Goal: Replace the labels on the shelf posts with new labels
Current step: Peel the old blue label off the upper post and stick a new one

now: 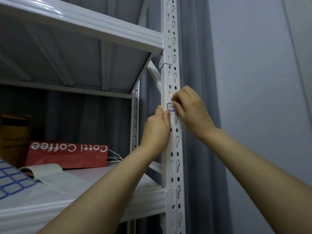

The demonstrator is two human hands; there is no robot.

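Note:
A small white label with a blue border (170,106) sits on the front of the white perforated shelf post (173,149) at mid height. My right hand (189,109) is at the label's right edge, its fingertips curled onto it and pinching it. My left hand (157,130) grips the post just below and left of the label, thumb pointing up beside the label's lower left corner. The right half of the label is hidden under my fingers.
A sheet of blue-bordered blank labels (11,181) lies at the left on the lower shelf (84,208). A red Cotti Coffee bag (67,154) and a brown box (15,135) stand behind it. Grey curtains hang right of the post.

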